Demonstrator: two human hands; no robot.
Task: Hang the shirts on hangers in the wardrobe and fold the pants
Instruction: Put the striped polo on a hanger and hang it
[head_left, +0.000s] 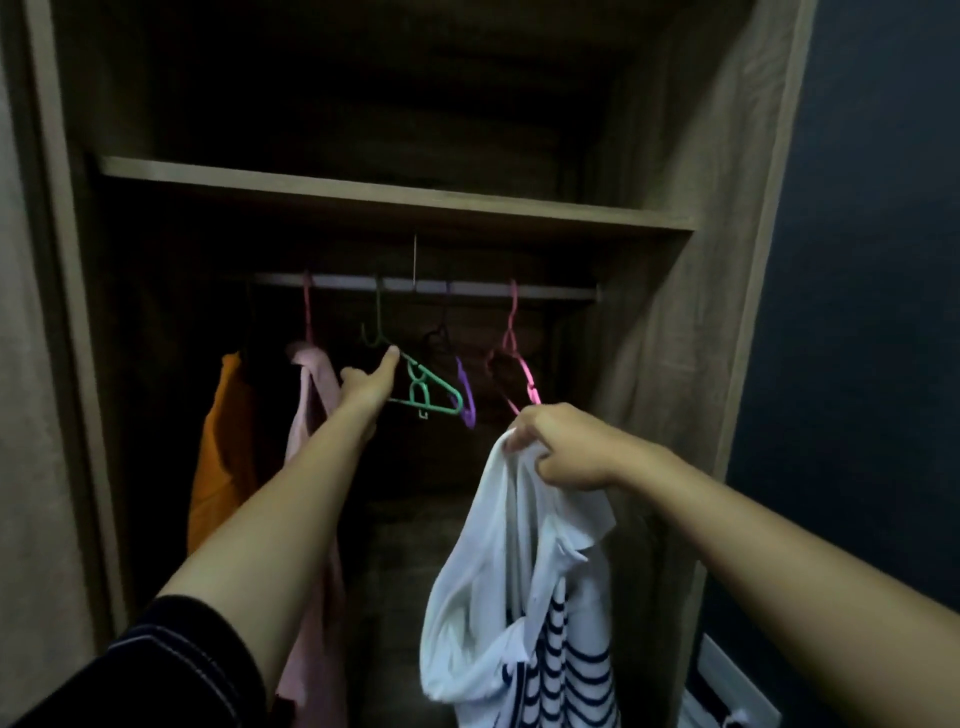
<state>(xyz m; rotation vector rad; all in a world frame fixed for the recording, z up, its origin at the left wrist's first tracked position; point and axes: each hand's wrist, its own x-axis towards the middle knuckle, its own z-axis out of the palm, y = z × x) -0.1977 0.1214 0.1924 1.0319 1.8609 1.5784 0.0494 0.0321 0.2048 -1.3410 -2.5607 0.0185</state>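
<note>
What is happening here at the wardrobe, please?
A person is hanging up laundry. The left hand reaches into the wardrobe and touches the green hanger, which hangs on the rail. The right hand holds a white shirt with navy stripes, not yet on a hanger. An orange garment and a pink garment already hang at the left; a purple hanger and a pink hanger hang empty.
</note>
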